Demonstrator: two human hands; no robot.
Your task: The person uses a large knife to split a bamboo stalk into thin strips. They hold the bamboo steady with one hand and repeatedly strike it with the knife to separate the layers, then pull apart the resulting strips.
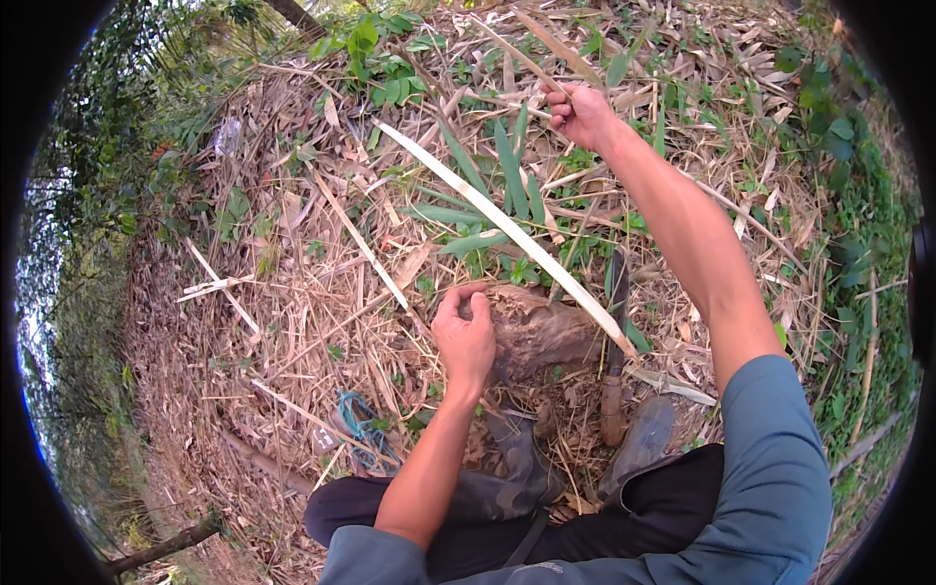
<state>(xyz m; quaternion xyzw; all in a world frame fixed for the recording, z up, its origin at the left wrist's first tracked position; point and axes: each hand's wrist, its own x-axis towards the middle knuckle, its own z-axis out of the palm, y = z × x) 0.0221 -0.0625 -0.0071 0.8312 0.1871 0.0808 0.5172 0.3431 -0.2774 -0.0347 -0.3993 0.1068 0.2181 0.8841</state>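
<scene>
My right hand (582, 117) is reached out far ahead, fingers closed around a thin bamboo strip (517, 54) that points up and left. My left hand (463, 333) hovers by the left end of a weathered wooden log (546, 331). Its fingers curl loosely, thumb apart from the forefinger, with nothing visible between them. A long pale split bamboo strip (487, 208) slants across the middle, its near end beside the log's right end. Close to that end is a long knife (612, 414) with a dark blade and a wooden handle, between my boots.
Dry leaves and bamboo litter cover the ground. Thinner strips (361, 239) and a small crossed pair (216, 286) lie to the left. A blue cord (363, 424) is near my left knee. Green leaves (509, 168) lie beyond the log. My boots (639, 439) stand close to it.
</scene>
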